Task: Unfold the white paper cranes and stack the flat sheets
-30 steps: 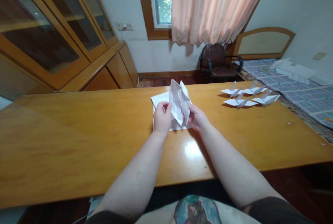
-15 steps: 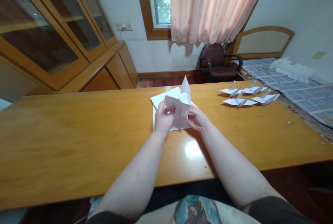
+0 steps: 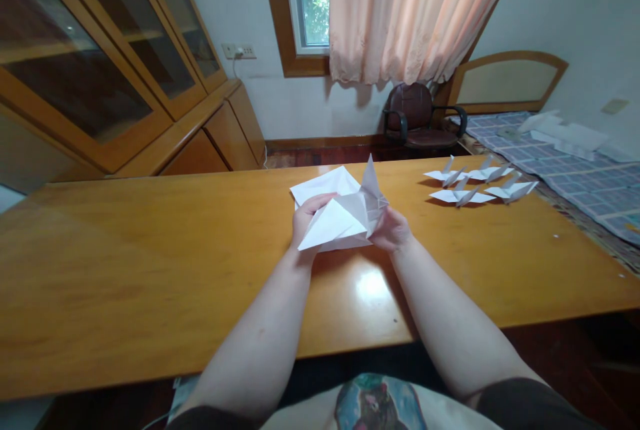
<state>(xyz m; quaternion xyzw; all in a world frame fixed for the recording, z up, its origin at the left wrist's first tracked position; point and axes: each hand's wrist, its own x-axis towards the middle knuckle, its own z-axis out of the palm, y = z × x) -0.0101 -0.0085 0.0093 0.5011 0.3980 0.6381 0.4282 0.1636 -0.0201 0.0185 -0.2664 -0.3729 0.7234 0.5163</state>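
A white folded paper crane [image 3: 345, 217] is between my two hands, above the table. One wing slopes down toward me on the left, and a pointed part stands up on the right. My left hand [image 3: 307, 220] grips its left side, with the fingers partly behind the wing. My right hand [image 3: 393, 229] pinches the right end near the base of the upright point. Beneath and behind the crane lie white paper sheets [image 3: 323, 183], partly covered by it and my hands.
Several finished white paper cranes [image 3: 461, 197] stand on the right of the wooden table [image 3: 150, 270]. Beyond the far edge are an office chair [image 3: 411, 117] and, at right, a bed [image 3: 565, 157] with white papers on it. A glass-door cabinet [image 3: 100, 50] stands at left.
The crane has been turned and tilted between my hands: a broad wing now lies toward me at lower left, and the upright point has shifted right. Both hands still hold it.
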